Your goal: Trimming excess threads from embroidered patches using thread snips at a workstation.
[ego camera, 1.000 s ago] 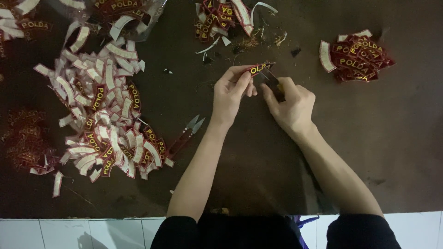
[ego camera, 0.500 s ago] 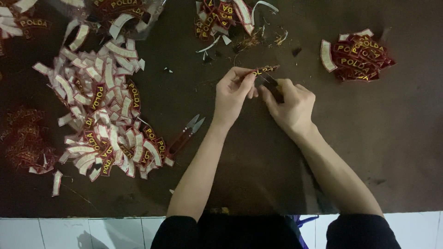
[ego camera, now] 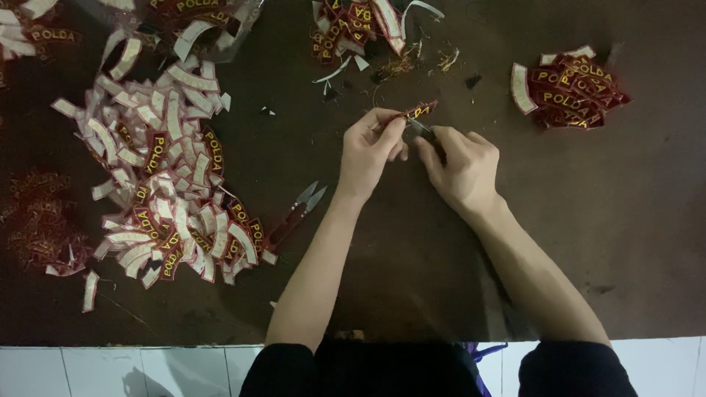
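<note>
Hands trimming a curved red patch over a dark surface (ego camera: pixel 625 242).

Far left, a dim heap of red patches (ego camera: pixel 40 228); beside it a broad pile of curved patches (ego camera: pixel 162 176), many lying white back up. Spare thread snips (ego camera: pixel 298 213) with a red handle lie just right of that pile, untouched. Left hand (ego camera: pixel 370 151) pinches the red patch (ego camera: pixel 416 112) with yellow lettering by one end, held just above the surface. Right hand (ego camera: pixel 462 165) is closed around a small dark cutting tool (ego camera: pixel 426 134), tip at the patch's lower edge. Loose thread scraps (ego camera: pixel 412 66) above. Far right, a neat stack of red patches (ego camera: pixel 568 90).
</note>
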